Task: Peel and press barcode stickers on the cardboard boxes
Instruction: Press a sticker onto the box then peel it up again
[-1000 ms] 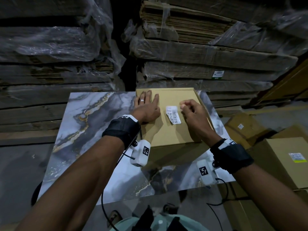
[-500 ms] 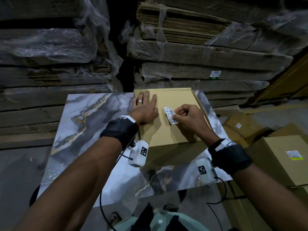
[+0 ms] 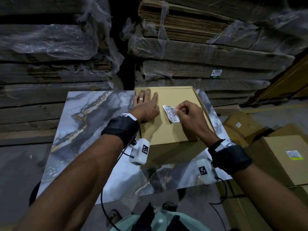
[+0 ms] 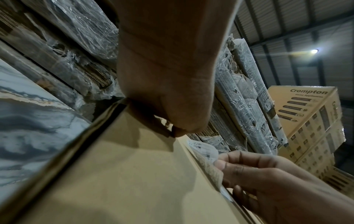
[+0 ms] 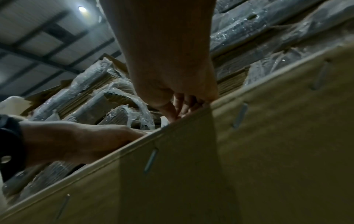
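A brown cardboard box (image 3: 168,130) lies on the marble table. My left hand (image 3: 146,104) rests flat on its top left part, fingers straight, a ring on one finger. My right hand (image 3: 177,111) pinches a white barcode sticker (image 3: 170,113) between thumb and fingers at the sticker's right edge. The sticker curls up off the box top on its left side. In the left wrist view the sticker (image 4: 203,149) stands bent above the box top (image 4: 124,174), with the right hand's fingers (image 4: 249,171) on it. The right wrist view shows my right hand's fingers (image 5: 180,109) at the box's stapled side (image 5: 249,151).
The marble table (image 3: 86,130) extends to the left of the box. Plastic-wrapped stacks of flat cardboard (image 3: 200,55) rise close behind it. Labelled cardboard boxes (image 3: 286,155) sit low on the right. A printed Crompton carton (image 4: 306,121) stands farther off.
The sticker lay flat on the box a second ago. My right hand has taken hold of its edge and lifted it, so it now curls upward. The left hand stayed put.
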Available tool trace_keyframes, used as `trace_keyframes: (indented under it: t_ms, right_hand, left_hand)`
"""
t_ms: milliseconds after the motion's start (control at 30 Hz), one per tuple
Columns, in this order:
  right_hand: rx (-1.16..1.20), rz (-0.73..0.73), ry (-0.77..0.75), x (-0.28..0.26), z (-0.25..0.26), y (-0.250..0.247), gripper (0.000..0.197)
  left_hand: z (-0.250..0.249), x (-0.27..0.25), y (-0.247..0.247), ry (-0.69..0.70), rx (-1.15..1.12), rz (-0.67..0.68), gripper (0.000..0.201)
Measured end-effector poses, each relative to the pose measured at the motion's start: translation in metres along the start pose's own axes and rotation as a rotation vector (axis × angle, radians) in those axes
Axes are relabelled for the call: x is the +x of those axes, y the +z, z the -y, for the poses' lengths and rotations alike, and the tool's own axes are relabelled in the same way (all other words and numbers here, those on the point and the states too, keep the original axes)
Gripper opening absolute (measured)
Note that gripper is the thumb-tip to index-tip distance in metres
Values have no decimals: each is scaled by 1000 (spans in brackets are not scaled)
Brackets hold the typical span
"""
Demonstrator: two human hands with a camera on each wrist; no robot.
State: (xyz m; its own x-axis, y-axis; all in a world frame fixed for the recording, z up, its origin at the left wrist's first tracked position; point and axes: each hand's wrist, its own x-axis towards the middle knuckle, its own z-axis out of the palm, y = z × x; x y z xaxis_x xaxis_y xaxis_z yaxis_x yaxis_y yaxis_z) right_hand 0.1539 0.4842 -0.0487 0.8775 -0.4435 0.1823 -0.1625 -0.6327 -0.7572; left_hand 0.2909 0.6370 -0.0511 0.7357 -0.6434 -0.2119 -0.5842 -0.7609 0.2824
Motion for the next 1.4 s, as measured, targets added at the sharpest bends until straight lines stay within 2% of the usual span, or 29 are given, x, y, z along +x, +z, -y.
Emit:
trace_keyframes:
  t_ms: [167,633,800,900,1000,1100,1200,1300,1400]
  right_hand:
    - [112,-11,36,0,-5,-1,3]
    - [164,-10,39,-6,-10,-7,1]
    - [281,-31,78,-7,-6,-8,4]
    - [202,-43,43,-10,-4,-12,15]
    - [137,-54,100,-9,-8,-21,27]
    - [-53,38,75,-13,-6,-22,27]
    - [-190,9,-25,-19,1,-15,27]
    - [-172,-30,17,-16,2,-9,9]
    - [-158,11,42,-10,3,-8,10]
  left_hand:
    - [1,0,0,8,5,-1,62]
    - [1,0,-1,8,5,17,62]
    - [1,0,0,8,-1,22,62]
    - [1,0,0,9,0,26,63]
    - [1,-1,0,12,3,19,63]
    - [1,0,0,13,10,20,63]
    - [2,1,1,14,11,19,64]
    - [2,1,1,15,7,20,64]
    - [2,0,0,19,11,28,64]
